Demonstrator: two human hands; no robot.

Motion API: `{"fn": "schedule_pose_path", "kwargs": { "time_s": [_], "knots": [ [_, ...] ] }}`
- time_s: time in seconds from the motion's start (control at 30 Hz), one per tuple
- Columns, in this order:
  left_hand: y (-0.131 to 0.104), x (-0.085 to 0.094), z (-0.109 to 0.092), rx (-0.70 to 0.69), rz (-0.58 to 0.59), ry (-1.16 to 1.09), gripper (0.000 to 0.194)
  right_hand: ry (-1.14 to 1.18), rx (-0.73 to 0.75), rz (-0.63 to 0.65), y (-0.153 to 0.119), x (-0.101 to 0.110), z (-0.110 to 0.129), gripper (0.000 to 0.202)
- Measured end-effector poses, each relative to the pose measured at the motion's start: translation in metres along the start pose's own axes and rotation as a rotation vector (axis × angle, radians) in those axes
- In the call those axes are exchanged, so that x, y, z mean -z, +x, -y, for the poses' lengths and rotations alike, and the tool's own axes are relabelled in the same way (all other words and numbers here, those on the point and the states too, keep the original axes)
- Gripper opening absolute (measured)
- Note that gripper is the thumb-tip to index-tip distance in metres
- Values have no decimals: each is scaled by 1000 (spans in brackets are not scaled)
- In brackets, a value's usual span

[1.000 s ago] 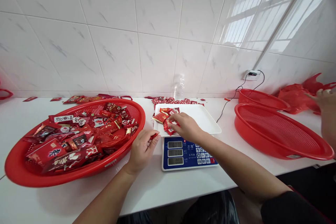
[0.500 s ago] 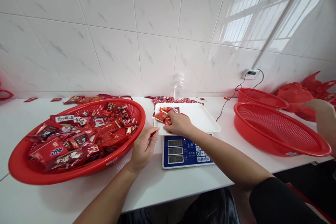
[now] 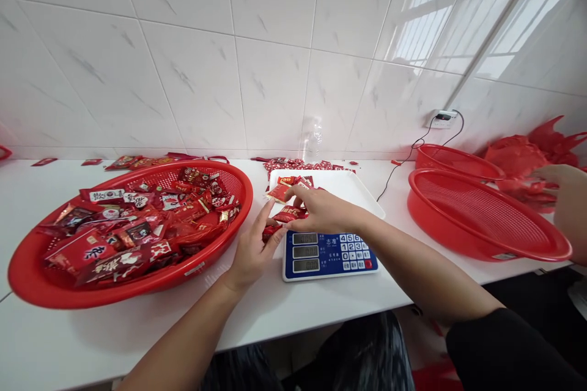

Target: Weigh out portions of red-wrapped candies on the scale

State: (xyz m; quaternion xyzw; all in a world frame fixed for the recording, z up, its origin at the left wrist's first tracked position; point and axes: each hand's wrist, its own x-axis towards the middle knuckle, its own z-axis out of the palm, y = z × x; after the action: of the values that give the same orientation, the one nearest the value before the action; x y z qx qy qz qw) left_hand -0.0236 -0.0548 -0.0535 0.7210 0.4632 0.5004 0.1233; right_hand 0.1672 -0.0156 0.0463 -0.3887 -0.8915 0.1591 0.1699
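Over the front left of the scale's white tray (image 3: 355, 190), my right hand (image 3: 323, 211) is closed on a shiny red snack packet (image 3: 290, 214). Close beside it, my left hand (image 3: 251, 252) has its thumb and fingers around another small red packet (image 3: 270, 231), partly hidden by the fingers. A few more red packets (image 3: 277, 192) lie on the tray's left side, behind my right hand. Below the tray shows the scale's blue panel (image 3: 334, 255) with its displays and keys. Left of my left hand stands a red basket (image 3: 245, 195) full of mixed red wrapped snacks (image 3: 132, 235).
Small red patterned packets (image 3: 298, 165) and a clear bottle (image 3: 313, 142) are by the wall. Two red baskets (image 3: 488, 244) stand on the right, with red bags (image 3: 516, 157) behind. Another person's hand (image 3: 568, 195) reaches in at the far right. A black cable (image 3: 389, 183) runs to a socket.
My right hand has drawn a red packet from the tray's pile toward my left hand. The fingers of my left hand have spread wider around a red packet. The view has tilted slightly down.
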Motion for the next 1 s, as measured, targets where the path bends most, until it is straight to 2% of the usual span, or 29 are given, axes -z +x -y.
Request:
{"fn": "schedule_pose_path", "kwargs": {
  "time_s": [0.1, 0.33, 0.5, 0.6, 0.67, 0.73, 0.9, 1.0],
  "knots": [
    [1, 1, -2, 23, 26, 31, 53, 33, 53, -21, -2, -2, 5, 43],
    [1, 1, -4, 35, -7, 46, 48, 180, -32, -82, 1, -6, 6, 39],
    [5, 5, -3, 94, -53, -188, 33, 301, 46, -39, -2, -11, 6, 45],
    [6, 5, -1, 187, -71, -346, 31, 380, 83, -93, -3, -8, -8, 36],
    [6, 5, 0, 227, -63, -440, 30, 311, 44, -169, -6, -5, -22, 26],
    [5, 4, -1, 234, -72, -502, 30, 186, 17, -188, -11, -3, -37, 17],
    [2, 3, -4, 213, -121, -506, 31, 18, 149, -79, -21, -12, -57, 23],
    [2, 4, -3, 214, -127, -475, 31, -40, 204, -72, -15, -22, -61, 24]
  ]
}}
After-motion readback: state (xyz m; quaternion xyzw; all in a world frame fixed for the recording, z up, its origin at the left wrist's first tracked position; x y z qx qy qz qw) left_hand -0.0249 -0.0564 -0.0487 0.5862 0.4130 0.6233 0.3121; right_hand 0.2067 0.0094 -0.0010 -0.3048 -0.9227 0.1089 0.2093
